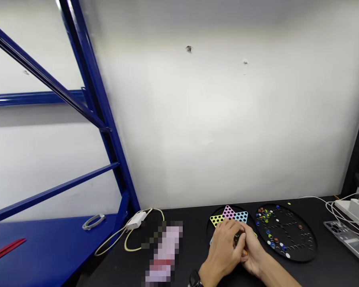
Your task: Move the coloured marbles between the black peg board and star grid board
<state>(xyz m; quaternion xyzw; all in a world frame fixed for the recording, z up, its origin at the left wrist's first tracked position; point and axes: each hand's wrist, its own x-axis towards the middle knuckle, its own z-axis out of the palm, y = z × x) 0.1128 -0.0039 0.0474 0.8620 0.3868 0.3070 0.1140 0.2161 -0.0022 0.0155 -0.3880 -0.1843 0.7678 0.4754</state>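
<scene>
Before you, the round star-patterned game board [228,213] has pink, yellow and light-blue points dotted with black holes. Your round black tray [299,250] bears shiny glass marbles [273,245] in blue, yellow-green and reddish brown. Your wristwatch [194,279] is black, the flat tabletop [122,267] plain black, the upright metal frame [106,119] glossy deep blue.

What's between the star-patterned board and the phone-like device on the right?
A round black tray holding coloured marbles lies there; it shows in the head view.
</scene>
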